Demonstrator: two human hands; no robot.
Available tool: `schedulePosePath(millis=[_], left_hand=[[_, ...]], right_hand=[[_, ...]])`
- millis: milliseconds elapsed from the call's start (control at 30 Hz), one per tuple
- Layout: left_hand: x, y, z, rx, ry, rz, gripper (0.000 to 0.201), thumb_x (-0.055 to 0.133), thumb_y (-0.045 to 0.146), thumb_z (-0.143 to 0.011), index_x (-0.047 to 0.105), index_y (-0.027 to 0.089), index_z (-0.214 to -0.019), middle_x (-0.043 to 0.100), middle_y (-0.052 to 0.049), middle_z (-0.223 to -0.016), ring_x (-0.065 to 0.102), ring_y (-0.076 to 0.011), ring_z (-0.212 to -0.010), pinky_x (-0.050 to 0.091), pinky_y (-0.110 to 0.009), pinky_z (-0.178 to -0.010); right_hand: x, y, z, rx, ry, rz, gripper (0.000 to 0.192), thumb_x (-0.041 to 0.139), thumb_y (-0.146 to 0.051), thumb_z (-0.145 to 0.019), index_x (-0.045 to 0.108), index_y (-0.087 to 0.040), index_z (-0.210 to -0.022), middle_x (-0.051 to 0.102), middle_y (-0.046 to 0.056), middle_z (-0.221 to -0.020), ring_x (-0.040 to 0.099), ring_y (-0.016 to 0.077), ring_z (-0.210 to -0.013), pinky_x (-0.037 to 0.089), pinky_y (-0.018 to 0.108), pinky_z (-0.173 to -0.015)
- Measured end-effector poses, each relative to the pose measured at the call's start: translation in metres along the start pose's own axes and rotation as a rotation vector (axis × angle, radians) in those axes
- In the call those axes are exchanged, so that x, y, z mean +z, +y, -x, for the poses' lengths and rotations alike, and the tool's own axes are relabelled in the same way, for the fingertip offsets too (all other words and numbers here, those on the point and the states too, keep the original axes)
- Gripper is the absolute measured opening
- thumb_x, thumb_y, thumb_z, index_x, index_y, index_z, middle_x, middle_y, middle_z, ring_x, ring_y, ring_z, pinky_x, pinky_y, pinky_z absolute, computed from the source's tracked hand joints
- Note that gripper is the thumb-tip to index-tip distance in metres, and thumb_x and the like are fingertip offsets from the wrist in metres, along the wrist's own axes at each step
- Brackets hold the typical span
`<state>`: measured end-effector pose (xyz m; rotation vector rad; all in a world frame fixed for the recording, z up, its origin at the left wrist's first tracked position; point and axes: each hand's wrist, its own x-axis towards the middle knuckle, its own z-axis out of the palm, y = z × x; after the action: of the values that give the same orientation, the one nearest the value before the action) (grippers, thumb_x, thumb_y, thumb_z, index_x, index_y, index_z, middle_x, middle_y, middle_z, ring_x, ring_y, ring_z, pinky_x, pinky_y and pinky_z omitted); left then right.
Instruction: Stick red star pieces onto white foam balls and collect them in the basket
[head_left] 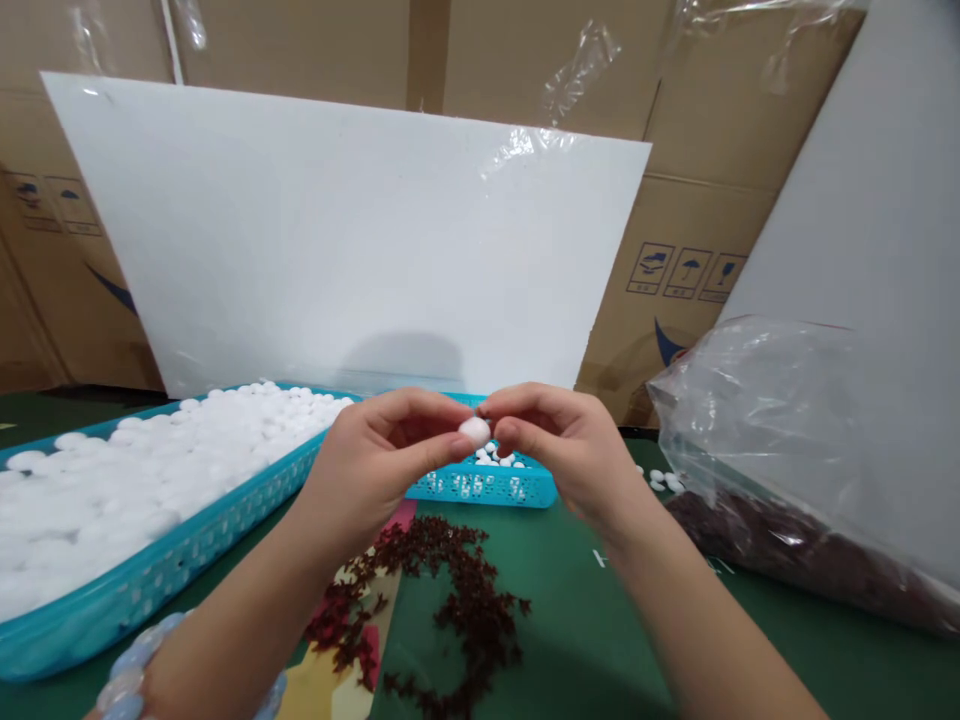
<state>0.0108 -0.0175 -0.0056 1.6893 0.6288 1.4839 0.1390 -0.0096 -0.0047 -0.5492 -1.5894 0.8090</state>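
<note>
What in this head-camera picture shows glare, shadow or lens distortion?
Head view: glare washes out the white beads in the blue tray; a soft shadow falls on the white board; the board's edges bow, showing wide-angle distortion; the plastic bag carries faint reflections.

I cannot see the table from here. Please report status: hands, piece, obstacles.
Left hand and right hand together pinch one white piece. Held above dark red star pieces, near blue basket. Nothing blocks the hands.

White bead between both hands
</note>
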Motion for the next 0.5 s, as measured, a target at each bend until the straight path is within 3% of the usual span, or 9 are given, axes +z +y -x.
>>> schedulePosePath(millis=[167, 267, 400, 500], left_hand=[[0.007, 0.002, 0.0, -0.026, 0.063, -0.141, 0.011, 0.056, 0.01, -0.052, 0.055, 0.021, -0.05, 0.054, 0.007, -0.05, 0.05, -0.0042, -0.046, 0.04, -0.009, -0.04], [0.009, 0.002, 0.002, 0.008, 0.071, -0.257, 0.01, 0.057, 0.012, -0.051, 0.053, 0.021, -0.048, 0.053, 0.007, -0.052, 0.049, -0.0049, -0.047, 0.038, -0.01, -0.038], [0.016, 0.003, 0.001, 0.017, 0.074, -0.412, 0.006, 0.055, 0.021, -0.055, 0.051, 0.021, -0.051, 0.053, 0.007, -0.054, 0.048, -0.0056, -0.048, 0.037, -0.011, -0.038], [0.04, -0.011, -0.013, -0.054, -0.079, -0.658, 0.009, 0.047, 0.029, -0.063, 0.048, 0.019, -0.064, 0.055, 0.004, -0.063, 0.053, -0.0086, -0.057, 0.042, -0.015, -0.047]], right_hand=[[-0.004, -0.006, 0.0, 0.055, -0.021, 0.096, 0.007, 0.053, -0.013, -0.055, 0.051, -0.015, -0.048, 0.049, -0.005, -0.044, 0.045, 0.004, -0.042, 0.037, 0.017, -0.04], [-0.012, -0.007, -0.003, 0.001, 0.045, 0.196, 0.006, 0.051, -0.014, -0.056, 0.049, -0.015, -0.05, 0.047, -0.006, -0.043, 0.044, 0.0038, -0.041, 0.035, 0.017, -0.039], [-0.044, -0.015, -0.008, -0.163, 0.371, 0.172, 0.007, 0.048, -0.014, -0.058, 0.046, -0.016, -0.051, 0.047, -0.008, -0.044, 0.047, 0.0034, -0.041, 0.039, 0.016, -0.04], [-0.076, -0.025, -0.003, -0.297, 0.662, 0.067, 0.011, 0.047, -0.01, -0.058, 0.045, -0.017, -0.049, 0.047, -0.008, -0.043, 0.05, 0.0035, -0.043, 0.043, 0.016, -0.045]])
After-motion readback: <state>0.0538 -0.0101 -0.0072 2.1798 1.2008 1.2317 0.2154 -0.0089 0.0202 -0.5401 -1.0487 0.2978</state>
